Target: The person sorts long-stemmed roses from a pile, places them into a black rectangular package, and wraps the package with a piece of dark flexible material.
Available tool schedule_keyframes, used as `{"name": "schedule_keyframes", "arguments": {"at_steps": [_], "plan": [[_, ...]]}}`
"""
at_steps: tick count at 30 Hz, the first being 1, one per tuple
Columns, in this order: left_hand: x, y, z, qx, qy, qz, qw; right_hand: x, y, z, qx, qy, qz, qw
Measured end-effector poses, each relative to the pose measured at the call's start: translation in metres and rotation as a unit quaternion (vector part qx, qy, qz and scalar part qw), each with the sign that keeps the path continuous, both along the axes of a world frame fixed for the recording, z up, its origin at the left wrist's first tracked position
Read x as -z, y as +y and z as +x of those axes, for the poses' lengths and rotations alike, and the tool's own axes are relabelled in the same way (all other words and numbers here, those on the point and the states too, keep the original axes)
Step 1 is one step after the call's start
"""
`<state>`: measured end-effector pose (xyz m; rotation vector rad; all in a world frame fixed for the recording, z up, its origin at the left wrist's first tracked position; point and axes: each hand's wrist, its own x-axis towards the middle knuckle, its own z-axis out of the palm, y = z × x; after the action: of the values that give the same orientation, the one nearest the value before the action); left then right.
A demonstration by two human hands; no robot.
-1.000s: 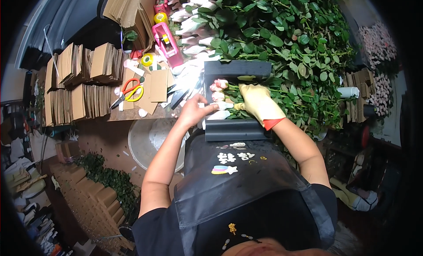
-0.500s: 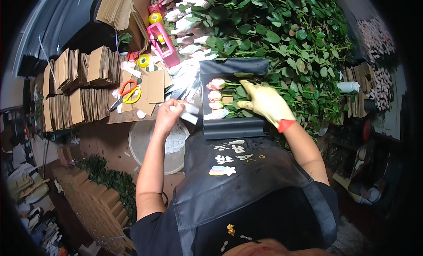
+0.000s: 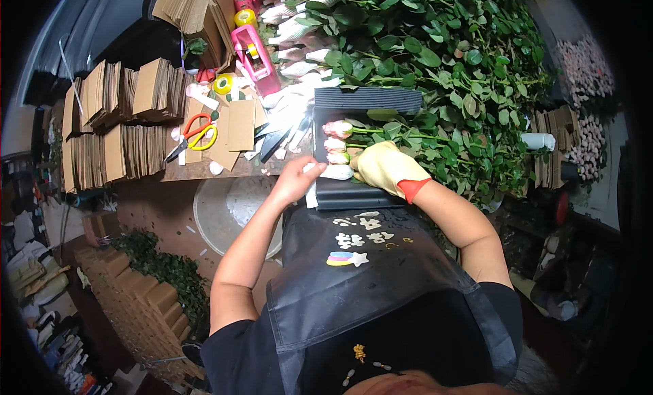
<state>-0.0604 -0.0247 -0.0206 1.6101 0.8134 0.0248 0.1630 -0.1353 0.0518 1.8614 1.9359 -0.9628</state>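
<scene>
Pink roses lie in a column inside a black ridged trough, with their stems running right. The lowest bud has a white cover. My bare left hand is at the trough's left end beside that covered bud. It is closed on a white paper strip that hangs down over the trough's near wall. My right hand, in a pale yellow glove with a red cuff, is closed at the lowest rose, just right of its bud. The glove hides the stem between the fingers.
Leafy rose stems heap up at the back right. To the left are a pink tape dispenser, scissors with red and yellow handles, cardboard pieces and cardboard stacks. A round pale tub stands below the table edge.
My left hand has moved right to the trough, bringing the white paper strip. My right hand has come down and left from the upper stems to the lowest rose, its fingers closing.
</scene>
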Motion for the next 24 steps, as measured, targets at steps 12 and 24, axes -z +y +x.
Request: {"name": "schedule_keyframes", "arguments": {"at_steps": [12, 24], "plan": [[0.01, 0.015, -0.04, 0.051, 0.053, 0.297, 0.952, 0.016, 0.034, -0.011, -0.142, -0.1, -0.221, 0.96], [0.036, 0.009, 0.035, 0.128, -0.055, 0.177, 0.974, -0.031, -0.011, 0.007, 0.094, 0.037, 0.18, 0.978]]}}
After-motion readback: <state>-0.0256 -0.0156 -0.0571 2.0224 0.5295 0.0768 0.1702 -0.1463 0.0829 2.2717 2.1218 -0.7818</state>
